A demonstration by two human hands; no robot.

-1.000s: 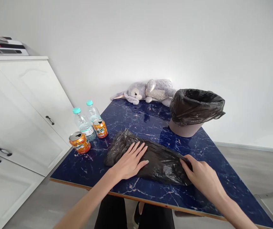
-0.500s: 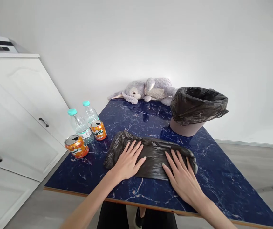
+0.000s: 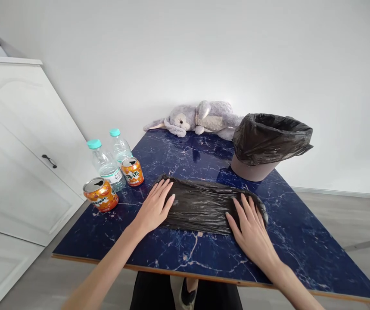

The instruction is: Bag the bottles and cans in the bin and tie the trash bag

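Note:
A black plastic garbage bag [image 3: 200, 206] lies flattened into a wide strip near the front of the blue marbled table [image 3: 178, 254]. My left hand [image 3: 155, 204] rests palm down on the bag's left end, fingers stretched out. On its right end lies my right hand [image 3: 249, 224], also flat with the fingers spread. Fine creases run across the bag between the two hands. Neither hand grips anything.
Two orange soda cans [image 3: 101, 196] and two clear bottles [image 3: 107, 168] with turquoise caps stand at the table's left. A bin [image 3: 252, 170] lined with a black bag [image 3: 268, 140] stands back right. A plush rabbit [image 3: 200, 117] lies by the wall. White cabinets [image 3: 20, 142] flank the left.
My left hand has slid left to the bag's end, and the bag's bunched left side now lies smoother. My right hand has shifted slightly. The view has moved a little.

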